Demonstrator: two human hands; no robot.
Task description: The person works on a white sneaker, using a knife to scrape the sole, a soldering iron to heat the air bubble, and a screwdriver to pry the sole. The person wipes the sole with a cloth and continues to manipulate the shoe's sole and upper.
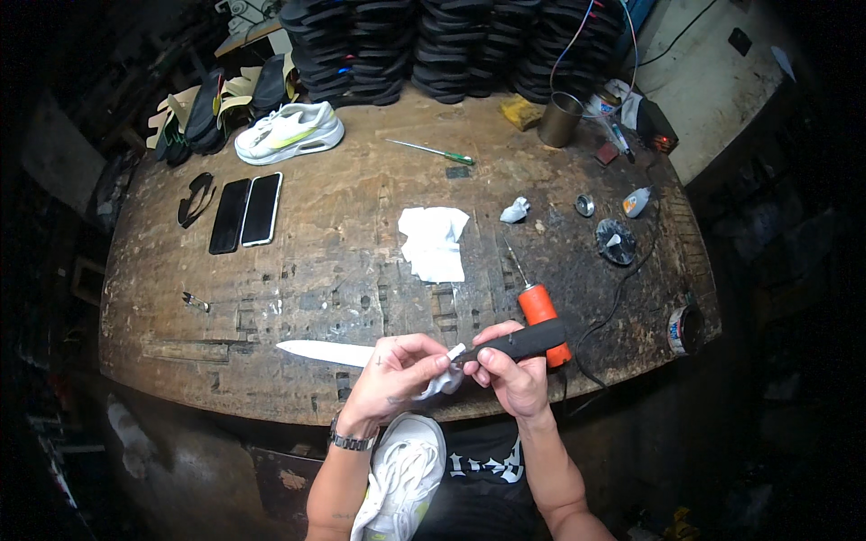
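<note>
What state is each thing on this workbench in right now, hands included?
left hand: pinching a white rag against the blade
right hand: gripping the knife's black handle
knife: held level over the bench edge
white sneaker: upright on the bench
second sneaker: in the lap
two phones: flat, screens dark
metal cup: upright
white paper: crumpled
orange-handled awl: lying flat
green screwdriver: lying flat

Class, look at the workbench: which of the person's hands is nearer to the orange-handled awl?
Right. The right hand grips a black handle just below the orange-handled awl, almost touching it. The left hand sits farther left, holding a small white cloth.
</note>
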